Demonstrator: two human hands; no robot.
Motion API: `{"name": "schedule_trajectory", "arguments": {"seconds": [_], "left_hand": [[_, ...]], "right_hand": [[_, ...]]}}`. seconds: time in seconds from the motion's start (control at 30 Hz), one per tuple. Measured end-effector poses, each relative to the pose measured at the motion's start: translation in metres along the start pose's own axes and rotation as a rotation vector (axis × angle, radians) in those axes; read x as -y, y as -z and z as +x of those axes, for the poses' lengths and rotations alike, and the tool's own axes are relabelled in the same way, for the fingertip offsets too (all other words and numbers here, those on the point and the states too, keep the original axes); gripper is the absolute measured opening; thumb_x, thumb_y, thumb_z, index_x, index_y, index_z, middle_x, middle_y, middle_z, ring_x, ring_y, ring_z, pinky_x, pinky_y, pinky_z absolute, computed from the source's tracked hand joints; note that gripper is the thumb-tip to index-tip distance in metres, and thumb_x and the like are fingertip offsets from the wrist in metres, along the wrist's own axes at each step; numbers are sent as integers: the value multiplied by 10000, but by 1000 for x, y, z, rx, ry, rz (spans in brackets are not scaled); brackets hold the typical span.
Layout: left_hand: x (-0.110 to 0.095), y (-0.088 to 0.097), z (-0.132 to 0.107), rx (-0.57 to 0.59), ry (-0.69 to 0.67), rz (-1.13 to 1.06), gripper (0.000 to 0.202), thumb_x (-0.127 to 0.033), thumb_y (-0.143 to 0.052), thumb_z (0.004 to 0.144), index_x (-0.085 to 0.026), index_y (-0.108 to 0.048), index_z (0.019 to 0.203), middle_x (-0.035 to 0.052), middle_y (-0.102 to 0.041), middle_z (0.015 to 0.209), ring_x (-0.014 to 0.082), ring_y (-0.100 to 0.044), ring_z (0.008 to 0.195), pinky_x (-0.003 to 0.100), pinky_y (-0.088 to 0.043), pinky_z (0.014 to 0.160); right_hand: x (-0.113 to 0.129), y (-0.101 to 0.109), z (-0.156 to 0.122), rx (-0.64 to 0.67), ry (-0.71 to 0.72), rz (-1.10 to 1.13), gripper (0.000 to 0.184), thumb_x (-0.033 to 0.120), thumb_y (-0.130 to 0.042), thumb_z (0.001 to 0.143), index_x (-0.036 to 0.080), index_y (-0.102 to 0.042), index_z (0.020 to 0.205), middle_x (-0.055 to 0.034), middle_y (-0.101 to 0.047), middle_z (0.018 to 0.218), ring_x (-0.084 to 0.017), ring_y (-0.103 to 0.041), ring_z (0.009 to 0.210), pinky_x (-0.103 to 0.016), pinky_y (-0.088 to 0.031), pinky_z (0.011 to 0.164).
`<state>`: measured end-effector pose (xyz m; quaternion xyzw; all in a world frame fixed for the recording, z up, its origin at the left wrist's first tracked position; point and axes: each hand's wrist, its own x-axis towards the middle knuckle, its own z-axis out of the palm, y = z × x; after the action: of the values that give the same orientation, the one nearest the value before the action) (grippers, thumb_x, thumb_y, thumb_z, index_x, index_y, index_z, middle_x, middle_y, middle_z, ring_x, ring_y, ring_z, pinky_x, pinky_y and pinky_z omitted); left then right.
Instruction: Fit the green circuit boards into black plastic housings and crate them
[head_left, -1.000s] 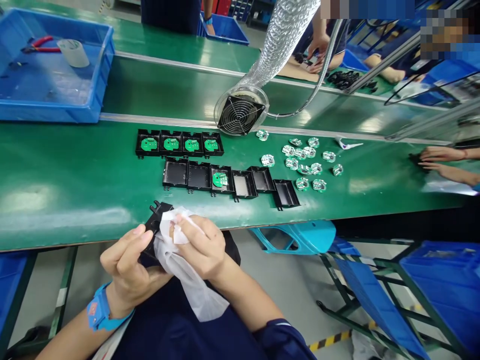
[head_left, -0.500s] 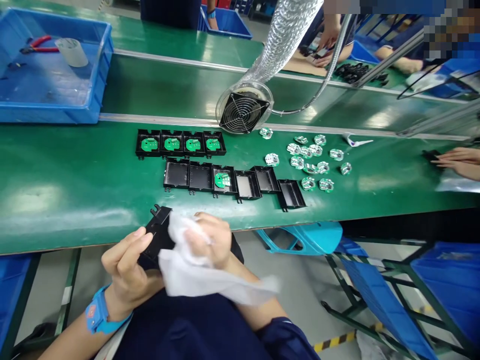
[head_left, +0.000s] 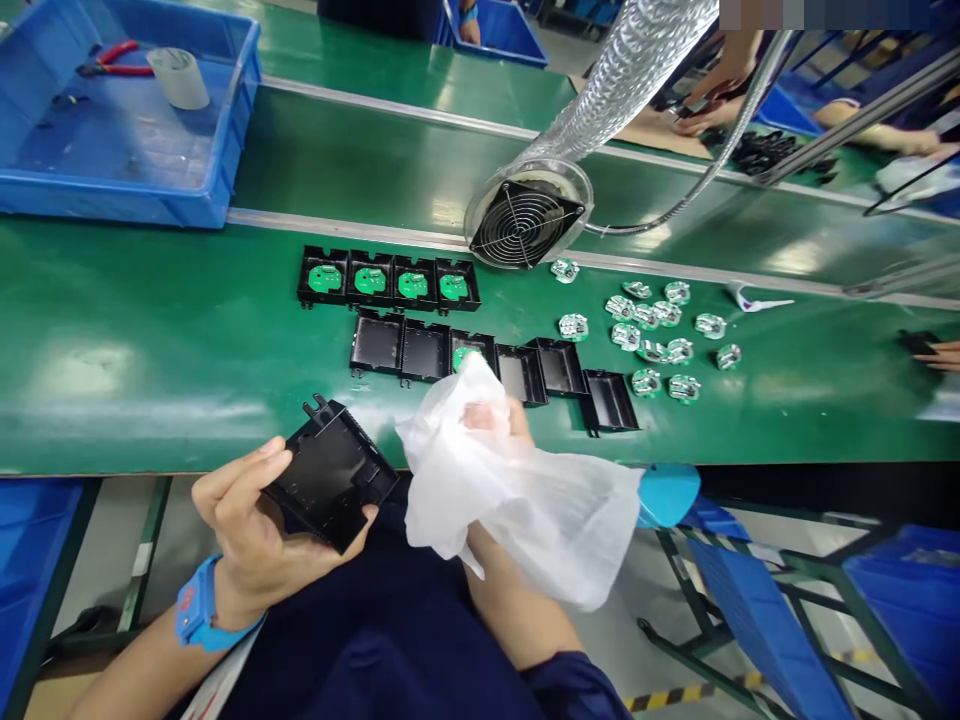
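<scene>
A black plastic case (head_left: 330,475) is held tilted in my left hand (head_left: 255,530), its open side facing me, by the table's front edge. To its right, my right hand (head_left: 510,420) grips a thin white plastic bag (head_left: 525,510) that hangs down over the wrist and hides most of the fingers. Just beyond the bag runs a row of black cases (head_left: 427,350); one in it carries a green circuit board (head_left: 466,357), partly covered by the bag. Behind that row, several joined cases (head_left: 390,275) each hold a green board.
Small round circuit boards (head_left: 645,320) lie scattered on the green table (head_left: 150,350) at right, near a white and purple tool (head_left: 757,300). A fan on a foil duct (head_left: 525,225) hangs over the back. A blue bin (head_left: 202,180) holds red pliers and tape. Co-workers' hands (head_left: 949,355) show beyond.
My right hand has moved right with the white bag, away from the case, toward the case row. The black case now shows its open inside. The view has shifted slightly.
</scene>
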<state>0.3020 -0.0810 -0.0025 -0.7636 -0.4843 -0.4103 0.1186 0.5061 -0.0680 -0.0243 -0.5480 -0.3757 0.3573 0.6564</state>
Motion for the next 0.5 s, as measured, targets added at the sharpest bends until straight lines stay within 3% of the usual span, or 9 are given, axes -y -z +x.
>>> {"name": "schedule_trajectory", "arguments": {"seconds": [0.1,0.27,0.37,0.43,0.5], "left_hand": [[4,1,1,13,28,-24,985,-503,-921,481,-152,-493,1296,103,-529,1087,239,-584,940,363,-587,706],[9,1,1,21,19,-38,947,-489,-916,512,-146,-488,1284,111,-546,1086,246,-603,951,365,-592,720],[8,1,-1,-1,-44,-68,809,-501,-882,612,-176,-500,1247,79,-554,1051,195,-622,869,317,-588,660],[9,-1,-6,-54,-96,-67,739,-485,-898,616,-198,-519,1181,48,-547,995,158,-602,800,292,-575,629],[11,-5,-18,-74,19,-89,693,-436,-947,546,-238,-521,1055,7,-507,929,129,-562,750,274,-565,625]], "right_hand": [[-4,-3,-3,-30,140,-34,168,369,-582,959,296,-601,1109,-6,-606,743,-171,-547,526,-287,-473,438],[4,-16,-4,-38,388,-169,95,323,-602,961,260,-673,963,0,-597,728,-158,-542,573,-293,-451,519],[11,-25,-3,170,514,-272,183,387,-723,893,234,-704,992,-30,-682,856,-196,-626,763,-328,-522,662],[14,-30,-3,312,506,-347,163,366,-738,892,233,-703,980,-25,-701,858,-192,-636,793,-320,-536,679],[14,-33,-6,338,449,-411,92,321,-693,930,230,-691,913,-11,-679,809,-165,-626,743,-291,-529,647]]}}
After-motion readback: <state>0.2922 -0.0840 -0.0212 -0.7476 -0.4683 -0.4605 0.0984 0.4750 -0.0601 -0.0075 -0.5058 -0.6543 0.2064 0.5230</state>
